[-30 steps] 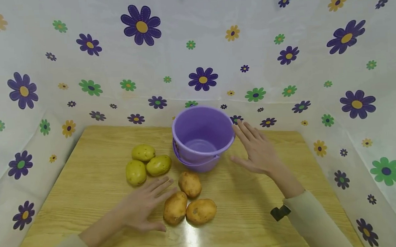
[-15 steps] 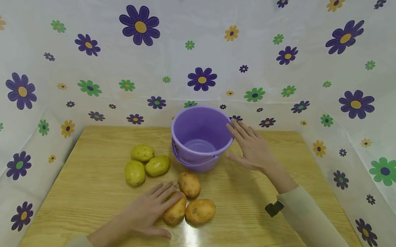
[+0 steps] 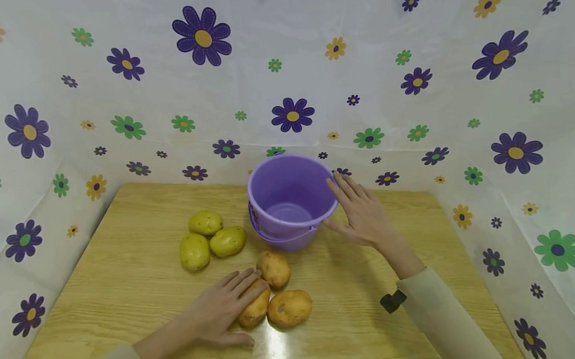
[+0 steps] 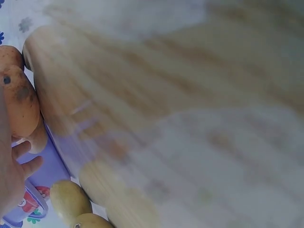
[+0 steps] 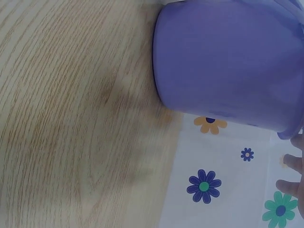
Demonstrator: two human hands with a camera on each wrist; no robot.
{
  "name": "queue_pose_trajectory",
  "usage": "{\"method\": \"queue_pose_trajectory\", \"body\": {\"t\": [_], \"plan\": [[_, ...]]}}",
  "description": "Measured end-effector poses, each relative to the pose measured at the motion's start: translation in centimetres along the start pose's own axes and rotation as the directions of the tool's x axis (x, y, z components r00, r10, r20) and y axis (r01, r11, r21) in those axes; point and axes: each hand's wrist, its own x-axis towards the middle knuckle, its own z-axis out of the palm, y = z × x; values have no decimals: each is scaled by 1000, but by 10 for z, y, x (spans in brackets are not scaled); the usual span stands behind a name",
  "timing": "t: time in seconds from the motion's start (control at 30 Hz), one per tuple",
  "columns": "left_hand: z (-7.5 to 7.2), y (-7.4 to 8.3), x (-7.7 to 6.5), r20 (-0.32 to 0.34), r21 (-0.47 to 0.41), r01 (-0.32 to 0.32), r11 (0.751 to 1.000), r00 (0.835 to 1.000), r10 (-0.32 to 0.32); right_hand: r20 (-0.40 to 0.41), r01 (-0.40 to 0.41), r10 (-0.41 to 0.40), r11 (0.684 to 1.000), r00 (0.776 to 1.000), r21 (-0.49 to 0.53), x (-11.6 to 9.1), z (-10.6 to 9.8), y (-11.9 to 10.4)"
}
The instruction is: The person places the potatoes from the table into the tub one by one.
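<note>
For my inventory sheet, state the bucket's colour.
The bucket is purple, best seen in the head view.

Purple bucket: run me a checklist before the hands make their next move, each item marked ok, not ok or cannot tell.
1. Bucket upright with its mouth uncovered: ok.
2. Handle out of the opening: ok, it hangs down the outside.
3. Left hand gripping the leftmost brown potato: not ok, its fingers stretch over the potato without curling round it.
4. Right hand touching the bucket: cannot tell, its fingertips are by the rim.
5. Yellow-green potatoes apart from the brown ones: ok, they sit grouped left of the bucket.
</note>
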Motion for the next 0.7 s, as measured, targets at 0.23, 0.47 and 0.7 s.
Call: {"method": "queue_pose_trajectory", "body": {"t": [0.23,0.47,0.7], "plan": [[2,0,2,-10,9,-11,1000,1000,11,4,-6,6,1000,1000,0,2,-2,-2],[4,0,1,-15,18,-11,1000,1000,12,-5,-5,5,1000,1000,7,2,-2,-2],[2,0,0,-10,49,-2,999,1000,2,3,-10,10,1000,1000,15,2,-2,-3]]}}
